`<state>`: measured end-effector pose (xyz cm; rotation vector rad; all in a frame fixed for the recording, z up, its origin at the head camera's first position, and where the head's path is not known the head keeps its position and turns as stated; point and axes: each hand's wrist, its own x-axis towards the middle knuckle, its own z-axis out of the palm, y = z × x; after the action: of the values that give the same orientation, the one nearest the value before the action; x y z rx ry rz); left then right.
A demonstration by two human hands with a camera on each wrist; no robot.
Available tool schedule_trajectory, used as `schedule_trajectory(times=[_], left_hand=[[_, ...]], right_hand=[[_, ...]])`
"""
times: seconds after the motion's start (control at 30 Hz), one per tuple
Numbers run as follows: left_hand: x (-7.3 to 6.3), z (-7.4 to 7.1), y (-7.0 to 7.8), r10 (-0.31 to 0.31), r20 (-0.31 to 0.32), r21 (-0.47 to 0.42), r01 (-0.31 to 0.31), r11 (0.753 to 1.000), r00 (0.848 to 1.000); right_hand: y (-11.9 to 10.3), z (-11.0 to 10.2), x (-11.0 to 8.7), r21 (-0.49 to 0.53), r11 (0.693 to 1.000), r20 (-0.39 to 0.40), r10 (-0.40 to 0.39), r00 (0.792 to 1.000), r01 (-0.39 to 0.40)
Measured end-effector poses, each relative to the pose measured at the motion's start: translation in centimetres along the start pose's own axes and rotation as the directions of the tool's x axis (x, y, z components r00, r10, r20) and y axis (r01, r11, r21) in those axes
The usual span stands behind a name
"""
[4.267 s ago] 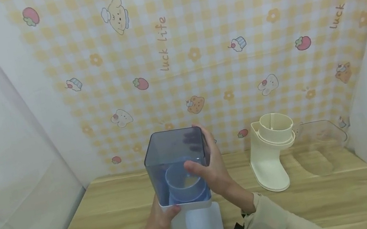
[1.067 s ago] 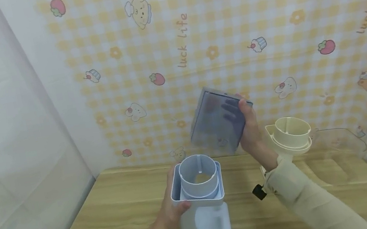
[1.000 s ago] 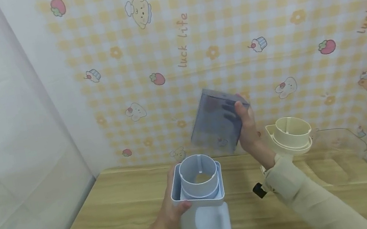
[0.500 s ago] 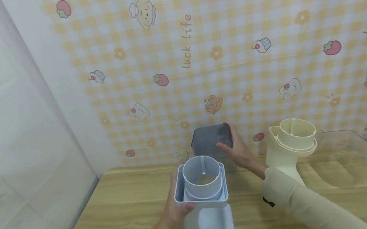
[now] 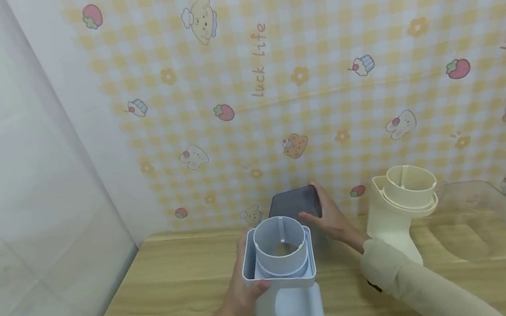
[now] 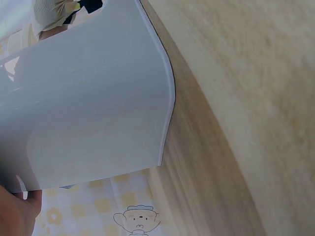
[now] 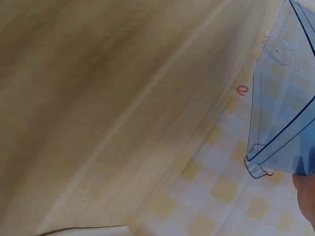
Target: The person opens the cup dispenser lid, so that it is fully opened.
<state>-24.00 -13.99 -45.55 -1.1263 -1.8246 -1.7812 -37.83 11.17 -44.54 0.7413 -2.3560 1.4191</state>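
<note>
A pale blue feeder base (image 5: 290, 312), with a square rim and a round collar on top, stands at the middle front of the table. My left hand (image 5: 241, 293) grips its upper left side, thumb over the front rim. In the left wrist view the smooth curved side of the base (image 6: 98, 113) fills much of the picture. Behind the base, my right hand (image 5: 332, 217) holds a see-through smoky-blue square tank (image 5: 293, 201) by its right side. The base hides the tank's lower part. In the right wrist view the tank (image 7: 278, 108) shows near the patterned cloth.
On the right stands a cream feeder base (image 5: 393, 235) of similar shape. Beyond it lies a clear plastic tank (image 5: 471, 187), hard to make out. The wood-grain table (image 5: 165, 292) meets a checked cloth (image 5: 305, 109) at the back and white sheets at both sides.
My right hand has lifted the smoky tank off the blue base, tilted it in the air, then brought it down behind the base. The left hand has stayed on the base.
</note>
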Motion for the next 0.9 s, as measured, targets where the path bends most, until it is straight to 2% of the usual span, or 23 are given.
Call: schedule_trajectory(times=[0.3,0.43,0.6,0.7,0.8,0.9], left_hand=[[0.1,0.4,0.4,-0.012,0.020,-0.039,0.013,0.999,1.000],[0.3,0.3,0.5,-0.002,0.011,-0.018,0.002,1.000,1.000],[0.4,0.1,0.5,0.013,-0.004,0.017,-0.013,1.000,1.000],[0.3,0.0,0.5,0.016,-0.009,0.022,-0.016,1.000,1.000],[0.3,0.0,0.4,0.019,-0.015,0.024,-0.019,1.000,1.000],[0.2,0.2,0.4,0.011,-0.008,0.006,-0.011,1.000,1.000]], right_hand=[[1.5,-0.7,-1.1,-0.052,0.998,0.079,0.026,0.997,-0.022],[2.1,-1.6,-1.3,-0.107,0.994,0.112,-0.006,0.994,0.018],[2.4,-2.4,-1.6,-0.126,0.991,0.184,-0.031,0.982,0.055],[2.2,-2.8,-1.6,-0.137,0.990,0.221,-0.011,0.975,0.042],[1.8,-3.2,-1.7,-0.158,0.988,0.257,0.042,0.966,-0.001],[1.4,-3.5,-2.1,-0.166,0.985,0.245,0.078,0.966,-0.037]])
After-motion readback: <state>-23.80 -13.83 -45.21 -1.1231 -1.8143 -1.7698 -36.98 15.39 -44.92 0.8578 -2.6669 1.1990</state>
